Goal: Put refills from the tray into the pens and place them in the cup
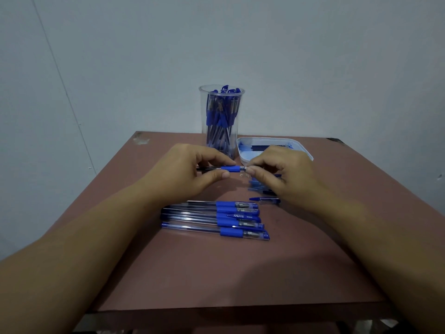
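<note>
The left hand grips the pen level while the right hand pinches its tip, likely screwing it on.

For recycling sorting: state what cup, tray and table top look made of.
Cup: clear glossy plastic, probably; pens show through. Tray: white plastic, seemingly, with thin rounded rim. Table top: matte reddish-brown laminate or paint; far corners look chipped.
</note>
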